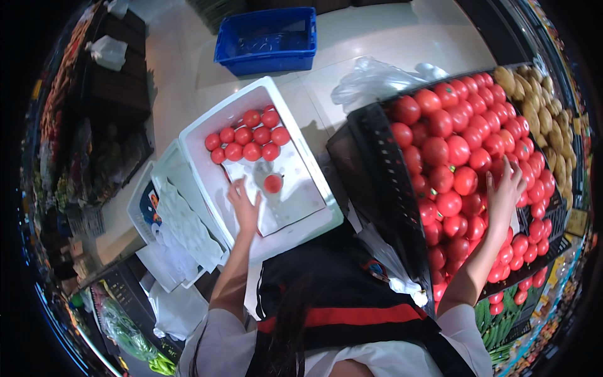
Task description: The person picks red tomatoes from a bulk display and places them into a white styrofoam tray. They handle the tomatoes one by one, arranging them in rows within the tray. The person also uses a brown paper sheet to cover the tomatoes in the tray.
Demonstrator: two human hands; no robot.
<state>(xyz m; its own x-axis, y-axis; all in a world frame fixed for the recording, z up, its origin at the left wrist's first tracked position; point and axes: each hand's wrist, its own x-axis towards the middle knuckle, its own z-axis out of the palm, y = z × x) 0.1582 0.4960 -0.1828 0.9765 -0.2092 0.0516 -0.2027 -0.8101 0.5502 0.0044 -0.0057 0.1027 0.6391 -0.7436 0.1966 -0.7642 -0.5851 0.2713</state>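
Observation:
My left hand (244,207) is inside a white foam box (308,151), fingers apart, over a pale paper sheet (294,207) on the box floor. Several red tomatoes (243,135) sit in rows at the box's far end. A single tomato (273,184) lies apart from them on the sheet, to the right of my left hand. My right hand (506,191) rests on the heap of tomatoes (452,151) in a black display crate (391,179). Its thumb and fingers lie around a tomato, but the hand hides whether it grips it.
A blue plastic bin (268,61) stands on the floor beyond the foam box. Clear plastic bags (377,82) lie beside the crate. Potatoes (541,113) are heaped to the right of the tomatoes. Left of the foam box are a basket (141,202) and white sheets (172,259).

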